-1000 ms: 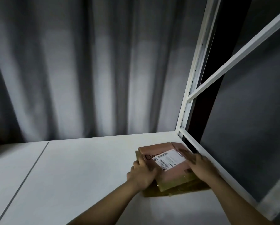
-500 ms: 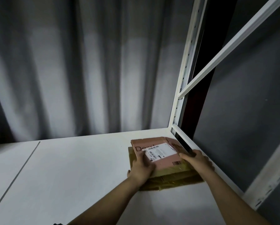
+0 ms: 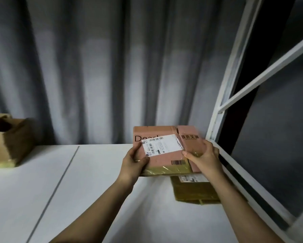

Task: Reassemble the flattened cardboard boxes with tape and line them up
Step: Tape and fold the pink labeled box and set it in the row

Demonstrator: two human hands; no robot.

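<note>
Both hands hold the flattened pink box (image 3: 162, 151) up above the bench's (image 3: 42, 190) far right corner. The left hand (image 3: 135, 161) pinches its left edge, thumb on top. The right hand (image 3: 204, 159) clamps its right edge, fingers (image 3: 209, 146) curled over. Its long axis runs left to right between them, so either hand can start unfolding it. A second flat box (image 3: 193, 192) lies below, partly hidden by the right forearm. At the left edge an open box (image 3: 6, 146) is cut off and blurred.

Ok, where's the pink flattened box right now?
Right of centre in the head view: the pink flattened box is gripped by the left hand and right hand, above a brown flattened box.
</note>
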